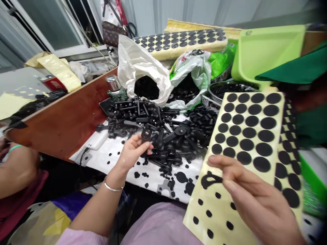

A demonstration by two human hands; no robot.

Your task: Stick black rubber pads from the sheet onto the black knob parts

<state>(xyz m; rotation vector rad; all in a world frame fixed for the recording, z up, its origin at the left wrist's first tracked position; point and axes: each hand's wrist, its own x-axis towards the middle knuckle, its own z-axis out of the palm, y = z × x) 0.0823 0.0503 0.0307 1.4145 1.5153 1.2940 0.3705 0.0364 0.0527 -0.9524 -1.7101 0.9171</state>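
My left hand (134,149), with a silver bangle on the wrist, pinches a black plastic part (146,133) with a round flat head. It is just in front of a heap of similar black parts (143,110). My right hand (255,194), slightly blurred, has its thumb and fingers closed on a black loop-shaped piece (205,182), perhaps a bent sticker. Below that hand lies a pale yellow backing sheet (219,211). Rows of black round stickers (246,144) cover its far part; small black dots are scattered over its near part.
Behind the heap stand a white sack (130,58) and a green-and-white bag (204,69). A lime-green dustpan (268,51) is at the back right. A white power bank (96,140) and a wooden board (63,119) are on the left. Another person's arm (20,166) shows at far left.
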